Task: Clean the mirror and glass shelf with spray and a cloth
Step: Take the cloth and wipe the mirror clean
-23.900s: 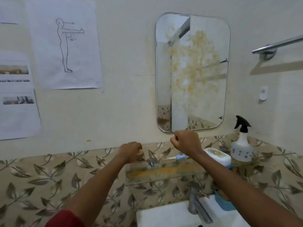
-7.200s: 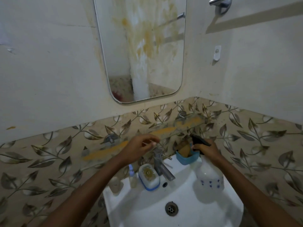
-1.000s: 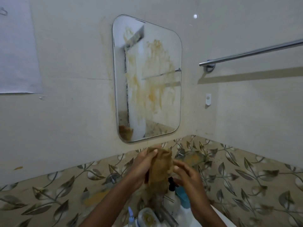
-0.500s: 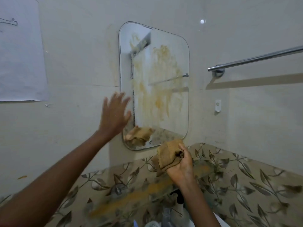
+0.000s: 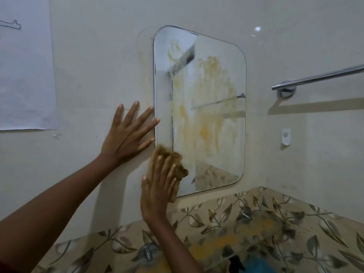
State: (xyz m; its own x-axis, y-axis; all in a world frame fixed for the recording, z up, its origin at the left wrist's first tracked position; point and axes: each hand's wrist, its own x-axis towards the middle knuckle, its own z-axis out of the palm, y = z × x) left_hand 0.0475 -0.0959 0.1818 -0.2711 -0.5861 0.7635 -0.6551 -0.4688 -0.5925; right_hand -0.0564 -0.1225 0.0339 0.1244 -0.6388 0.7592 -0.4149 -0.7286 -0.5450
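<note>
A rounded wall mirror (image 5: 208,99) carries yellow-orange smears down its middle. My right hand (image 5: 157,186) presses a brown cloth (image 5: 177,164) flat against the mirror's lower left corner. My left hand (image 5: 129,134) lies flat on the wall with fingers spread, its fingertips at the mirror's left edge. Below, the glass shelf (image 5: 236,239) shows orange streaks against the leaf-patterned tiles. The black top of the spray bottle (image 5: 235,263) peeks in at the bottom edge.
A chrome towel bar (image 5: 319,76) juts from the right wall. A small white wall fitting (image 5: 286,135) sits under it. A paper sheet (image 5: 25,71) hangs on the wall at left. A blue object (image 5: 260,266) shows at the bottom.
My right hand has risen from over the shelf and put the cloth onto the mirror's lower left corner. My left hand has settled flat on the wall beside the mirror.
</note>
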